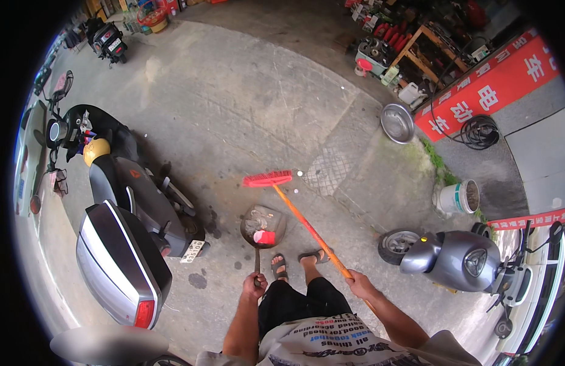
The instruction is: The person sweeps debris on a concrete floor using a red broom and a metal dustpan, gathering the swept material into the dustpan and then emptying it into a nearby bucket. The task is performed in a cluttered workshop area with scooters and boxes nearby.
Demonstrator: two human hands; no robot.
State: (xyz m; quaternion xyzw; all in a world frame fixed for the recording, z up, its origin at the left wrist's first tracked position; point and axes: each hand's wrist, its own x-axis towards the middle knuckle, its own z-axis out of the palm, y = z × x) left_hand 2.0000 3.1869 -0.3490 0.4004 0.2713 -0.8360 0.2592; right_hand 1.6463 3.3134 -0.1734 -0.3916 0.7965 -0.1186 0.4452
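My left hand (254, 285) is closed round the handle of a dark dustpan (282, 230). Grey dirt and a red-and-white scrap (265, 237) lie in its pan, just ahead of my sandalled feet. My right hand (360, 285) grips the orange stick of a broom (307, 225), which slants forward and left from my right side. The red bristle head (268, 179) is beyond the dustpan, apart from it, over the concrete. Two small white bits (299, 174) lie beside the right end of the bristles.
A scooter with a rear box (121, 262) stands close on the left, a grey scooter (459, 255) on the right. Toward the right wall are a metal basin (397, 123), a white bucket (458, 197) and a coiled black hose (479, 132). A wooden rack (430, 46) stands farther back.
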